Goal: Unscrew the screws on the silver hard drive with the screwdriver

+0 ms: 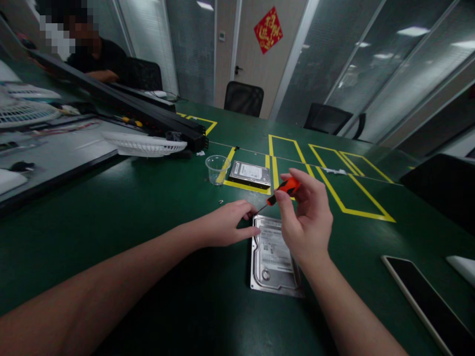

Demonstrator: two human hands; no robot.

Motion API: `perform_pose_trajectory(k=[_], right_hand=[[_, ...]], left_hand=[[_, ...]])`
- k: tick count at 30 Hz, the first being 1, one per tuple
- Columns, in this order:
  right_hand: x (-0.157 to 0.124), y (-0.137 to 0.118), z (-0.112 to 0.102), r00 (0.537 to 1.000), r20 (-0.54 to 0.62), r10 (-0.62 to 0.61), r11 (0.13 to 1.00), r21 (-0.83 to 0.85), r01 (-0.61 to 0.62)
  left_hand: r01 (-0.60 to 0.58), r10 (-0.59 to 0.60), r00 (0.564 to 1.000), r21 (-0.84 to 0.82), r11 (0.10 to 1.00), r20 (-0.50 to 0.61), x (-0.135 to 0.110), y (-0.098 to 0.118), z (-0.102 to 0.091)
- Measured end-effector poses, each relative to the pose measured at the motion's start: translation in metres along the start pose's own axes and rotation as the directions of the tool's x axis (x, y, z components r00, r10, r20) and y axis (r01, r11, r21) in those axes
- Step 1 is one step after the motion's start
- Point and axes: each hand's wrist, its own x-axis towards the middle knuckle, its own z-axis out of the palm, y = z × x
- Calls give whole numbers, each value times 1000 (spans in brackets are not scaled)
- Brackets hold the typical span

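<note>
A silver hard drive (276, 257) with a white printed label lies flat on the green table in front of me. My left hand (232, 223) grips its far left corner, thumb on the cover and fingers curled at the edge. An orange-and-black screwdriver (285, 190) is held in my right hand (309, 217), between thumb and fingers. Its thin shaft slants down to that same corner, where the fingers partly hide the tip. My right hand covers the drive's right side. Beyond, a second hard drive (250, 172) lies inside a yellow tape outline.
A clear plastic cup (217, 170) stands left of the second drive, with small metal bits (221, 201) nearer me. A phone (426, 301) lies at right. White fan grilles (144, 145) and a long black panel (148, 111) occupy the left. Another person (102, 62) sits beyond.
</note>
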Motion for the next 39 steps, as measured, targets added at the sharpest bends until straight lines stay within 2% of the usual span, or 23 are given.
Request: perform_pose_trajectory(k=[6,14,19,25,31,39], right_hand=[[0,-4,-3,996,72,50,998,26,-52],[1,-4,2,999,-29,40,997,71,-37],[1,-4,4,997,-7,78,987,140,-76],[0,-1,1,999,17,43,997,56,-44],[0,-5,0,995,83,60,992,106,-69],[0,-2,-3,999,50,2,1000,-27,-1]], left_hand=[[-8,8,1000,6,1000,1,0,0,-1],[0,0,1000,16,1000,4,0,-1,0],[-5,5,1000,8,1000,-4,0,-2,0],[-8,8,1000,11,1000,-6,0,-2,1],[-17,17,1000,3,1000,-7,0,-3,1],[2,-2,1000,3,1000,4,0,-2,0]])
